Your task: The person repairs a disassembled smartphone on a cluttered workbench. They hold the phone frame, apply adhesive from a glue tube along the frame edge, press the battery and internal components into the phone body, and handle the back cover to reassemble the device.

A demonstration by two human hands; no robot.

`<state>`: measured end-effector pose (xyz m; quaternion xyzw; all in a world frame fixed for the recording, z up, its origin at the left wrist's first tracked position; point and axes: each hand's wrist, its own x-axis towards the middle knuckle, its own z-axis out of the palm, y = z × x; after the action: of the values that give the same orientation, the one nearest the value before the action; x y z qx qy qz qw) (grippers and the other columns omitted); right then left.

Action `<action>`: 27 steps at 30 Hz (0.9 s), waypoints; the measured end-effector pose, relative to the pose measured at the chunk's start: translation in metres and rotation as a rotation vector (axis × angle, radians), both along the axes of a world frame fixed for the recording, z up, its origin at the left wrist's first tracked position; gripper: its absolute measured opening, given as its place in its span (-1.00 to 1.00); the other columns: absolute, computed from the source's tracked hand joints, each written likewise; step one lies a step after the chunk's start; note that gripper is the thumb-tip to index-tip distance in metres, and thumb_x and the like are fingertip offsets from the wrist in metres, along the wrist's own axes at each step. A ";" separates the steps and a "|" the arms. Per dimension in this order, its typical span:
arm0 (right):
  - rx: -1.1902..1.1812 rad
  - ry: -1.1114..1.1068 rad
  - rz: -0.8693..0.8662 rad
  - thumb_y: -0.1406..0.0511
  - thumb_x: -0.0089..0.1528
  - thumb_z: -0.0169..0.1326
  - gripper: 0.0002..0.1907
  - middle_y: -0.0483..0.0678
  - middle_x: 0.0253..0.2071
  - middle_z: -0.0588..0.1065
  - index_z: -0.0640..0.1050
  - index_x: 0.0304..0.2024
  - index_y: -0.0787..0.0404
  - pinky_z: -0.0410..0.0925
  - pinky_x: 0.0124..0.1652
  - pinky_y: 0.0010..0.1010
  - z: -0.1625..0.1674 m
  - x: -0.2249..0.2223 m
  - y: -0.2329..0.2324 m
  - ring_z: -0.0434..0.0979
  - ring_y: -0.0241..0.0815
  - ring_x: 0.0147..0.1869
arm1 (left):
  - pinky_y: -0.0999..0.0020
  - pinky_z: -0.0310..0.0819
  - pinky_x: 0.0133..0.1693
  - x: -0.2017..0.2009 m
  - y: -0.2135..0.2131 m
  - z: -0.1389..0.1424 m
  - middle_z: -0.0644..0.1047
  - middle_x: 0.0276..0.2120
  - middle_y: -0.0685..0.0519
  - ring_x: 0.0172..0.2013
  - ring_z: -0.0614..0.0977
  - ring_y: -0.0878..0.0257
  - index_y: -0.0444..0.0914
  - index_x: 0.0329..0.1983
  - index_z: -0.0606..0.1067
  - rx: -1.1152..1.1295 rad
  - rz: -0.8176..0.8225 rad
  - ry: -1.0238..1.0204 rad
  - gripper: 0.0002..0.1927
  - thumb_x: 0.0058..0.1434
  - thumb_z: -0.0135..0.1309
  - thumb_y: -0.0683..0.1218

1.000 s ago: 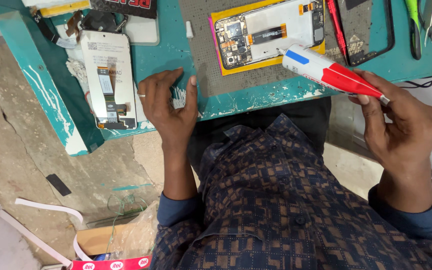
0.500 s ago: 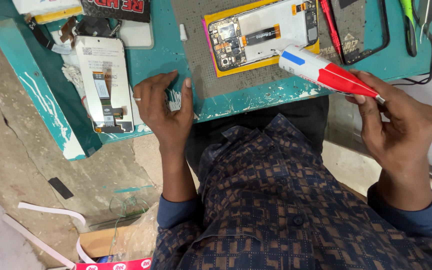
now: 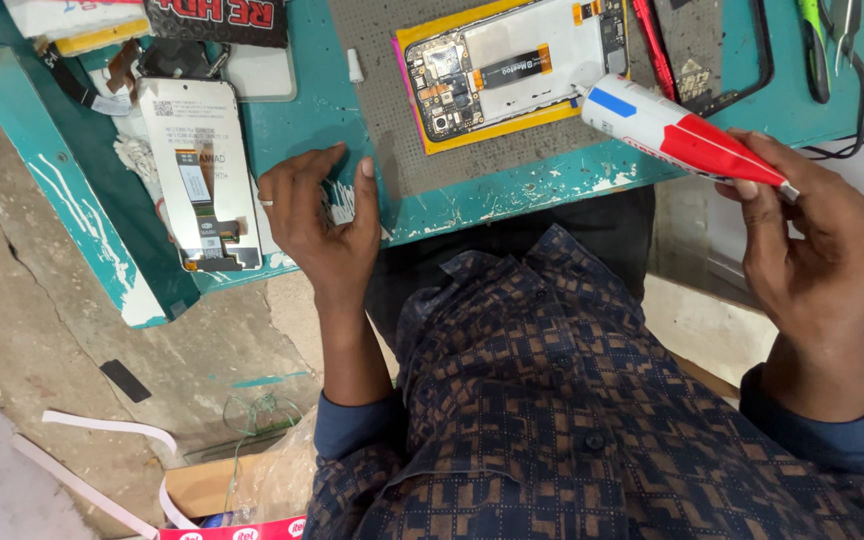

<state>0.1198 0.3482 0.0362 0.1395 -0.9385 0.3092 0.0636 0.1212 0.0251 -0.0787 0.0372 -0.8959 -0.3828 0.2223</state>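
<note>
A white, blue and red glue tube (image 3: 677,130) lies slanted at the worktop's near edge. A white phone screen (image 3: 202,170) lies face-down left. A black-and-red package (image 3: 217,20) sits above it.

Head camera looks steeply down, close, at workbench (image 3: 512,190).

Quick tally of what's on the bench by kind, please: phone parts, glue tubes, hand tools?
Opened phone body on the grey mat: 1
Loose display panel, face down: 1
Black phone frame: 1
Glue tube, white, blue and red, in the right hand: 1
Green-handled tool: 1
Total: 5
</note>
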 end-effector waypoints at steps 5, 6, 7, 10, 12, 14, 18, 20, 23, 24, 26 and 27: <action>-0.014 0.001 -0.005 0.60 0.44 0.05 -0.80 0.42 -0.03 0.54 0.46 0.10 0.66 0.55 -0.04 -0.23 -0.001 0.001 0.001 0.64 0.14 0.02 | 0.15 0.46 0.01 0.000 -0.001 -0.001 0.57 -0.13 -0.06 -0.04 0.55 0.04 -0.32 -0.04 0.58 -0.009 -0.003 0.005 -0.78 0.33 0.35 -0.18; -0.009 -0.005 -0.014 0.60 0.43 0.06 -0.80 0.42 -0.03 0.54 0.47 0.10 0.66 0.55 -0.05 -0.24 -0.001 0.002 0.000 0.64 0.14 0.01 | 0.15 0.45 0.01 0.000 -0.001 -0.001 0.57 -0.13 -0.06 -0.04 0.55 0.04 -0.32 -0.04 0.58 -0.012 -0.004 0.003 -0.78 0.33 0.36 -0.18; -0.003 -0.011 -0.021 0.60 0.42 0.06 -0.79 0.42 -0.04 0.54 0.47 0.09 0.66 0.54 -0.07 -0.24 0.000 0.001 -0.001 0.64 0.14 0.00 | 0.15 0.45 0.01 0.000 -0.001 -0.002 0.57 -0.13 -0.06 -0.04 0.55 0.04 -0.32 -0.04 0.58 -0.011 -0.002 0.004 -0.78 0.32 0.36 -0.18; 0.032 0.010 -0.010 0.60 0.42 0.07 -0.79 0.42 -0.03 0.54 0.48 0.10 0.64 0.55 -0.05 -0.24 0.004 -0.001 -0.004 0.64 0.15 0.01 | 0.15 0.46 0.01 0.001 -0.001 -0.003 0.57 -0.13 -0.06 -0.04 0.55 0.04 -0.32 -0.04 0.58 -0.011 0.003 0.005 -0.77 0.32 0.36 -0.18; 0.055 0.015 -0.023 0.61 0.41 0.08 -0.79 0.42 -0.04 0.55 0.49 0.08 0.65 0.54 -0.08 -0.23 0.006 -0.001 -0.006 0.64 0.16 -0.01 | 0.15 0.46 0.01 0.001 -0.001 -0.003 0.57 -0.13 -0.06 -0.04 0.55 0.04 -0.32 -0.04 0.58 -0.013 0.006 0.003 -0.77 0.32 0.36 -0.17; 0.071 0.000 -0.068 0.62 0.36 0.09 -0.80 0.43 -0.09 0.56 0.50 0.04 0.67 0.53 -0.16 -0.22 0.006 0.002 -0.006 0.65 0.17 -0.08 | 0.15 0.46 0.01 0.001 -0.001 -0.003 0.57 -0.13 -0.06 -0.04 0.55 0.04 -0.32 -0.04 0.58 -0.006 0.006 0.008 -0.77 0.32 0.36 -0.17; 0.008 -0.027 -0.068 0.59 0.46 0.03 -0.77 0.38 0.03 0.53 0.45 0.16 0.61 0.55 -0.03 -0.26 -0.007 0.015 0.014 0.64 0.14 0.05 | 0.15 0.46 0.00 0.000 -0.001 -0.003 0.57 -0.14 -0.06 -0.05 0.55 0.04 -0.32 -0.05 0.58 -0.011 0.004 0.004 -0.78 0.32 0.36 -0.18; -0.131 -0.078 -0.114 0.53 0.55 -0.03 -0.76 0.34 0.17 0.51 0.41 0.26 0.55 0.56 0.08 -0.30 -0.025 0.028 0.034 0.62 0.07 0.14 | 0.15 0.46 0.00 0.000 -0.001 -0.002 0.57 -0.14 -0.06 -0.05 0.55 0.04 -0.32 -0.04 0.58 -0.006 0.004 0.003 -0.78 0.32 0.36 -0.18; -0.423 -0.083 -0.345 0.40 0.63 -0.08 -0.71 0.17 0.23 0.52 0.40 0.35 0.44 0.59 0.17 -0.40 -0.064 0.041 0.072 0.62 -0.08 0.25 | 0.15 0.45 0.01 0.001 -0.001 -0.001 0.57 -0.13 -0.06 -0.05 0.55 0.04 -0.33 -0.04 0.58 -0.004 0.003 0.009 -0.78 0.32 0.36 -0.18; -0.540 -0.083 -0.414 0.36 0.65 -0.09 -0.70 0.12 0.23 0.52 0.41 0.37 0.41 0.59 0.17 -0.44 -0.077 0.042 0.085 0.62 -0.13 0.25 | 0.15 0.45 0.01 0.001 -0.001 0.000 0.57 -0.13 -0.07 -0.05 0.55 0.04 -0.33 -0.04 0.58 -0.002 0.002 0.014 -0.78 0.32 0.35 -0.18; -0.788 -0.111 -0.484 0.30 0.65 -0.08 -0.68 0.07 0.18 0.53 0.45 0.35 0.41 0.56 0.12 -0.49 -0.099 0.033 0.109 0.59 -0.16 0.20 | 0.15 0.45 0.01 0.000 -0.001 0.001 0.57 -0.13 -0.06 -0.05 0.55 0.03 -0.32 -0.05 0.58 -0.006 0.005 0.010 -0.77 0.31 0.36 -0.18; -0.896 -0.119 -0.500 0.29 0.66 -0.08 -0.68 0.08 0.17 0.53 0.46 0.34 0.41 0.54 0.10 -0.51 -0.106 0.031 0.115 0.59 -0.16 0.19 | 0.15 0.45 0.01 0.000 -0.001 0.001 0.57 -0.13 -0.06 -0.05 0.54 0.03 -0.32 -0.05 0.57 -0.009 0.008 0.008 -0.77 0.30 0.36 -0.18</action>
<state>0.1510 0.4628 -0.0696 -0.1480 -0.7206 0.6637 0.1355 0.1215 0.0245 -0.0775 0.0384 -0.8965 -0.3781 0.2276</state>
